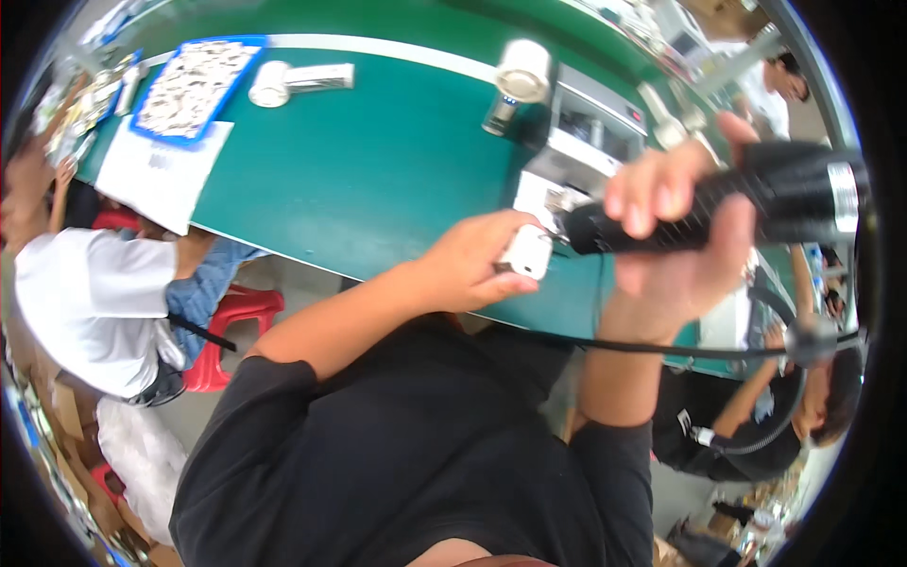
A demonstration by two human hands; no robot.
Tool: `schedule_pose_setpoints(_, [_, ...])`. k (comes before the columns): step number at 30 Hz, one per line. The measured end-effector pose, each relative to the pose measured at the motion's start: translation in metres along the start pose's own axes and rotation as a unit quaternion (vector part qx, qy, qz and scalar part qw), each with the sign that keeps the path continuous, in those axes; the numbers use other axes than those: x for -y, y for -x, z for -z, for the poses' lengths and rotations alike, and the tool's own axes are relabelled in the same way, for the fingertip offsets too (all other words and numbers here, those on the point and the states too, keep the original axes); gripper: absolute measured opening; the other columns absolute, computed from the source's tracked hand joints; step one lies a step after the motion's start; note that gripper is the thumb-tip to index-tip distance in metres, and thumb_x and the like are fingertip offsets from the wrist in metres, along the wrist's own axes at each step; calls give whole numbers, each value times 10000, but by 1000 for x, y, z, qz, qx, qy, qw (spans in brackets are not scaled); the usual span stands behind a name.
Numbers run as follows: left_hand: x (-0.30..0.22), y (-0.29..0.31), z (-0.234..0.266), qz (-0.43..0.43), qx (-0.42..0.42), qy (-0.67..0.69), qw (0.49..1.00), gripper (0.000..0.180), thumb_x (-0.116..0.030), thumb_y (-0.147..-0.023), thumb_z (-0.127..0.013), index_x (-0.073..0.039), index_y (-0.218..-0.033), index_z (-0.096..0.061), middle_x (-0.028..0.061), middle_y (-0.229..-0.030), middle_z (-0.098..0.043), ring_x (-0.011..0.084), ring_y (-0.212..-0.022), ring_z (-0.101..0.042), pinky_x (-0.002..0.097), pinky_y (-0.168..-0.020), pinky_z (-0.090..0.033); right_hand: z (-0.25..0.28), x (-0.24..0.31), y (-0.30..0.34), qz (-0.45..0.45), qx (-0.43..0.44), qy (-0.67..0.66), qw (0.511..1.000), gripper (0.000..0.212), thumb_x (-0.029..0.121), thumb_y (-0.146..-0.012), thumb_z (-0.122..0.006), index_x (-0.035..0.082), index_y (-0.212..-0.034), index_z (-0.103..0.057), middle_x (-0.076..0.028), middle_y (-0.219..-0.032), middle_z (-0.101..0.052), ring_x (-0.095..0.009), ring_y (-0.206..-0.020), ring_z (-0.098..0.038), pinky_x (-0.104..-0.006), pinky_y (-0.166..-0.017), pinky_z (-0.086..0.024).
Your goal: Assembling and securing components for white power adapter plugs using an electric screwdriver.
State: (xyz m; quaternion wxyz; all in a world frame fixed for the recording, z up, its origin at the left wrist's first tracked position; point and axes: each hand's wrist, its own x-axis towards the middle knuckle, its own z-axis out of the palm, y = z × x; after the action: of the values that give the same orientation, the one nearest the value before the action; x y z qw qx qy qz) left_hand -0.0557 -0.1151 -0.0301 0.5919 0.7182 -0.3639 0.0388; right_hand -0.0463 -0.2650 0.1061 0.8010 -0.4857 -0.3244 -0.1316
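In my right hand (675, 213) is a thick black electric screwdriver (798, 184), gripped around its body and lying nearly level, slightly blurred. Its narrow end points left at a small white plastic part (527, 253). That part is pinched between the thumb and fingers of my left hand (472, 260), over the near edge of the green table (397, 161). The driver's tip is close to the part; whether they touch I cannot make out. Just beyond both hands stands a grey box-shaped machine (595, 118) with small metal pieces at its front.
A blue tray (253, 59) full of small white parts stands far left, with a white sheet (156, 175) nearer. White round-headed devices (271, 85) lie on the table. A black cable (661, 350) crosses below my right hand. People sit left, beside a red stool (227, 331), and right.
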Motion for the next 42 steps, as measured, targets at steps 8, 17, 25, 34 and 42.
schedule_pose_setpoints(8, [5, -24, 152, 152, 74, -450, 877, 517, -364, -710, -731, -41, -1020, -471, 178, -873, -600, 379, -848, -575, 428, -707, -456, 40, 37, 7, 36, -66, 62, 995, 600, 285, -837, -590, -53, -1271, -349, -47, -714, -489, -143, -544, -488, -295, -545, -441])
schedule_pose_setpoints(17, [50, 6, 189, 119, 18, -570, 813, 650, -164, -510, -807, -65, -1103, -558, 146, -1148, -525, 347, -1072, -479, 440, -904, -371, 106, 4, 1, 0, 26, 37, 999, 717, 356, -778, -686, 17, -1324, -369, -125, -1135, -551, -221, -1059, -532, -368, -904, -422])
schedule_pose_setpoints(25, [22, 14, 30, 92, 36, -402, 910, 472, -116, -706, -674, -13, -1137, -511, 206, -1264, -440, 380, -1180, -417, 448, -1007, -315, 391, -86, -73, -120, -193, 733, 641, 630, 361, -756, -668, 52, -1261, -453, -256, -1178, -516, -412, -1042, -545, -424, -905, -444])
schedule_pose_setpoints(34, [26, 13, 34, 86, 8, -314, 945, 393, -10, -714, -616, -7, -1100, -543, 169, -1138, -525, 328, -1075, -505, 384, -940, -393, 334, -34, -53, -82, -258, 680, 681, 543, 221, -659, -720, 61, -1150, -550, -233, -952, -602, -369, -829, -614, -397, -757, -496])
schedule_pose_setpoints(42, [15, 23, -24, 160, -119, 172, 965, 428, -30, -813, -571, 13, -1219, -442, 130, -1109, -537, 216, -1031, -541, 339, -879, -447, 214, 73, 85, -229, -211, 314, 897, 237, 59, -734, -617, -6, -962, -636, -52, -879, -646, -90, -807, -584, -220, -710, -457])
